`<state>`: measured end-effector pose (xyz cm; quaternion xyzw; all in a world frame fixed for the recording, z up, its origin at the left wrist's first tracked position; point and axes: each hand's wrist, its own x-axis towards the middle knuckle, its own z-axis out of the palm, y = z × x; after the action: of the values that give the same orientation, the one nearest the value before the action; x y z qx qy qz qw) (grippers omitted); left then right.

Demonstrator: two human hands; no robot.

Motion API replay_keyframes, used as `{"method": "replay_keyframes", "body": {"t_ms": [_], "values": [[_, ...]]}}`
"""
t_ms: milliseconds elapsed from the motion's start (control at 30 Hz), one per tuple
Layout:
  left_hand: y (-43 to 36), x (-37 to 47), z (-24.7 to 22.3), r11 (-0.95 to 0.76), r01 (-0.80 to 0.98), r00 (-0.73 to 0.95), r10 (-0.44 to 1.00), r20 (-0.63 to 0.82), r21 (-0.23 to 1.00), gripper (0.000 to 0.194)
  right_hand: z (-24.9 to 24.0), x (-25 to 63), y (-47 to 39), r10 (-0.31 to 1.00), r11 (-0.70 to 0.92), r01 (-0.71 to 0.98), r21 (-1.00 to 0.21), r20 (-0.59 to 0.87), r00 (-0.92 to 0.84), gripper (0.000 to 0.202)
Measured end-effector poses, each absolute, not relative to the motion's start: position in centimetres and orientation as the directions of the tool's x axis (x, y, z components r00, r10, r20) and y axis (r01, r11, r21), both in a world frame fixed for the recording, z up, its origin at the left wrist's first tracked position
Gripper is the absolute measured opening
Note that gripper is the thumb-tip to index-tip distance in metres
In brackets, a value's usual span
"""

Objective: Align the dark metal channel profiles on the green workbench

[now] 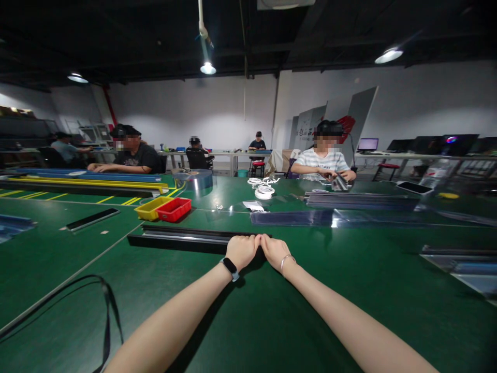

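Note:
A long black channel-shaped profile lies on the green table, running leftward from my hands. My left hand, with a dark-faced wristband, is closed around its right end. Against it, thumbs meeting, my right hand with a bracelet is also closed at that same end. The profile's right tip is hidden under my fingers. A pale strip shows along the inside of the channel.
Beyond the profile stand a yellow bin and a red bin. Clear plastic film, white coiled tape and more profiles lie farther back. A black strap is at front left. Co-workers sit across the table.

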<state>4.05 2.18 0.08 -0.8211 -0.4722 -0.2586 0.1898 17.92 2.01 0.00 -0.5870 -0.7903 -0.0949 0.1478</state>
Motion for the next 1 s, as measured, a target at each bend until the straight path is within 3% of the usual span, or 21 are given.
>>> {"method": "replay_keyframes", "body": {"t_ms": [233, 433, 833, 1000], "values": [[1.98, 4.08, 0.43, -0.487, 0.87, 0.411, 0.641, 0.648, -0.071, 0.034, -0.03, 17.7, 2.15, 0.893, 0.313, 0.949, -0.02, 0.347, -0.287, 0.03], [2.37, 3.94, -0.27, -0.482, 0.872, 0.433, 0.668, 0.605, -0.091, 0.038, 0.38, 17.75, 1.47, 0.861, 0.323, 0.944, -0.065, 0.434, -0.264, 0.048], [2.18, 3.85, 0.04, -0.593, 0.791, 0.555, 0.591, 0.586, -0.15, 0.037, 0.48, 17.5, 1.59, 0.899, 0.305, 0.952, -0.026, 0.339, -0.278, 0.054], [2.3, 4.12, -0.32, -0.541, 0.836, 0.483, 0.644, 0.594, -0.093, 0.042, 0.33, 17.72, 1.5, 0.903, 0.275, 0.961, -0.035, 0.351, -0.246, 0.057]]}}
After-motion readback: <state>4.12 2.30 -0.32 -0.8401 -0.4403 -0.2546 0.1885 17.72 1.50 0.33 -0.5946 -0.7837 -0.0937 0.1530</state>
